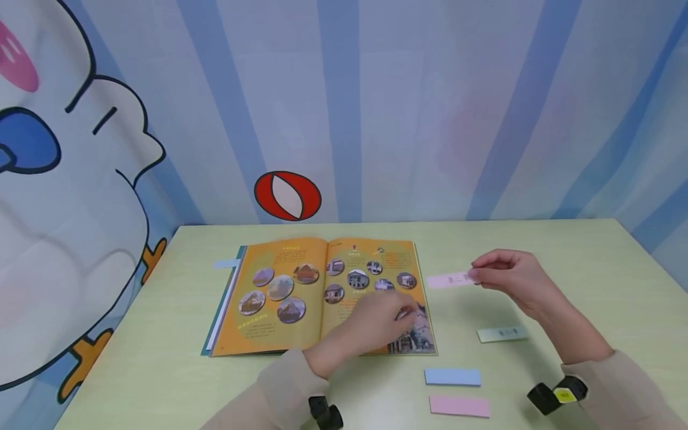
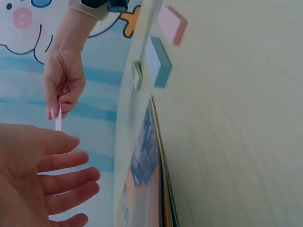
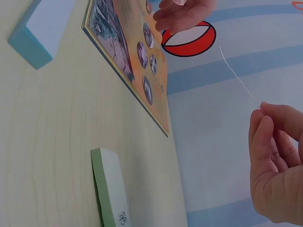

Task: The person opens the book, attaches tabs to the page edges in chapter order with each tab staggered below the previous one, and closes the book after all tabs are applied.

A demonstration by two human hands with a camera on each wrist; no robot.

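My right hand pinches one end of a pink sticky note between thumb and fingertips, above the table to the right of the book. Dark handwriting shows near the held end. In the right wrist view the note is edge-on, a thin line. An open picture book with orange pages lies on the table. Over its right page hovers my left hand; the left wrist view shows its fingers extended and loosely spread, holding nothing. A pale blue sticky note sticks out from the book's left edge.
Right of the book lies a green sticky-note pad with writing on it. Nearer the front are a blue pad and a pink pad. Behind the table hangs a striped blue curtain with cartoon figures.
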